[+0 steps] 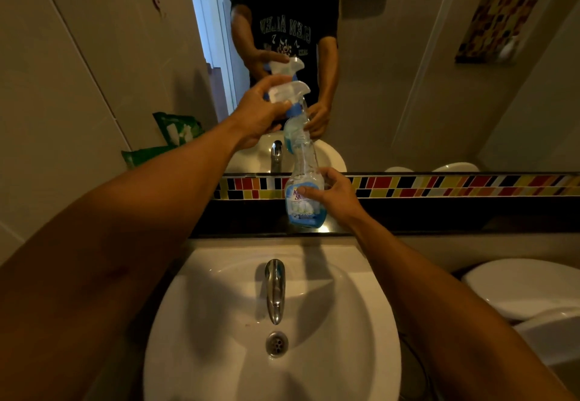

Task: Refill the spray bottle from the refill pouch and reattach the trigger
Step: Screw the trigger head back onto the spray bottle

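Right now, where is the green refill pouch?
In the head view, the green refill pouch leans against the left wall at the mirror's edge, behind the left forearm, left of the clear spray bottle.

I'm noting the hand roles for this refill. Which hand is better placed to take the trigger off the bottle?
The left hand: its fingers already wrap the trigger head at the top, while the right hand steadies the spray bottle on the ledge.

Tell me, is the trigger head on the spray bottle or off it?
Off. The left hand holds the trigger head above the spray bottle, dip tube still trailing into the neck; the right hand steadies the bottle.
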The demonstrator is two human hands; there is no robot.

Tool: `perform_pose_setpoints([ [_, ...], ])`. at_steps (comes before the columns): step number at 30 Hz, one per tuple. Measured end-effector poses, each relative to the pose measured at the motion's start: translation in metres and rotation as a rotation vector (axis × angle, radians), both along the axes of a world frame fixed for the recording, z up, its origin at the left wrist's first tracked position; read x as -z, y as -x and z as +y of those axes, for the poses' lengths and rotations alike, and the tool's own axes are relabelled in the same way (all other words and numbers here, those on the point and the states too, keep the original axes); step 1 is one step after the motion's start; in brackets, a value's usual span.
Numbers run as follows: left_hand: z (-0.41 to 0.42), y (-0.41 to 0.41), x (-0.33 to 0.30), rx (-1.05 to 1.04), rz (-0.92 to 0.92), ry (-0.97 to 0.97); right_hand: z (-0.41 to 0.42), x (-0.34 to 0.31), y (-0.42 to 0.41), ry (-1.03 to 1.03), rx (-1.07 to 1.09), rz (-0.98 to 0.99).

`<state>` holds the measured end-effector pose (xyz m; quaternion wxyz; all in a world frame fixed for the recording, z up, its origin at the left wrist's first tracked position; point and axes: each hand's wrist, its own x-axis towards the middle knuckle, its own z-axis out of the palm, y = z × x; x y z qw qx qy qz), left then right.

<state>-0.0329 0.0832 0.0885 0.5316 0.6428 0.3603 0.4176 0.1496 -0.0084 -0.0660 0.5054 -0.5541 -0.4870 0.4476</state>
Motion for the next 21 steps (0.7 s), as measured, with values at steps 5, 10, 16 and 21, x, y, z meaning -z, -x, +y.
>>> perform_pose_setpoints([
  [5,0.003,-0.004,0.024,0.038,0.048,0.037,0.011,0.001,0.000,0.000,0.002,0.009],
  [10,0.006,-0.006,0.037,-0.005,0.036,0.048,0.016,0.005,-0.003,0.005,-0.023,-0.004],
  [16,0.005,-0.015,0.051,-0.050,0.029,-0.076,0.022,0.014,-0.004,0.016,-0.029,-0.029],
  [21,0.014,-0.017,0.065,-0.067,0.032,-0.121,0.027,0.020,-0.007,0.022,-0.027,-0.044],
])
